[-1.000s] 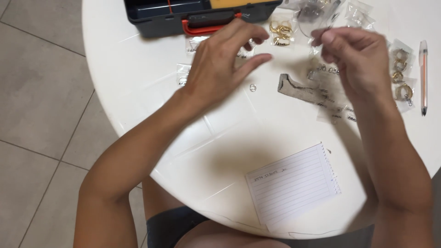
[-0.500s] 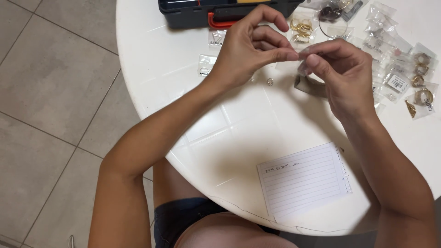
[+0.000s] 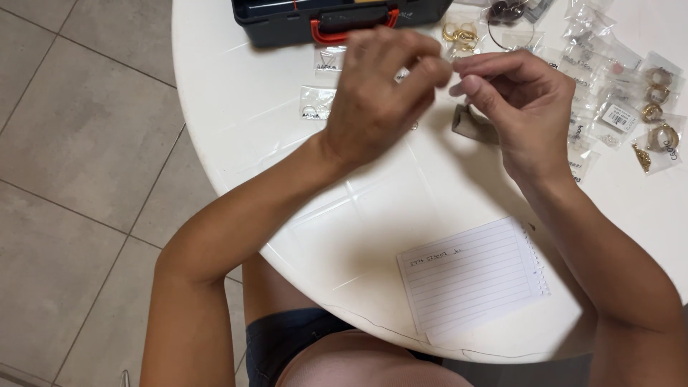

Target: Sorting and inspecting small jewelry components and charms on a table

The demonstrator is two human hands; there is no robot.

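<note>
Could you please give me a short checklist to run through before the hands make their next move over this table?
1. Both hands in view: ok. The left hand and right hand meet fingertip to fingertip above the white table.
2. What is pinched between the fingertips: cannot tell, too small to see.
3. Grey piece under the right hand: ok, it lies on the table, partly hidden.
4. Small clear bags with rings: ok, lying flat, apart from the hands.
5. Lined note sheet: ok, flat near the table's edge, untouched.
6. Dark case with the orange handle: ok, on the table's far side.
</note>
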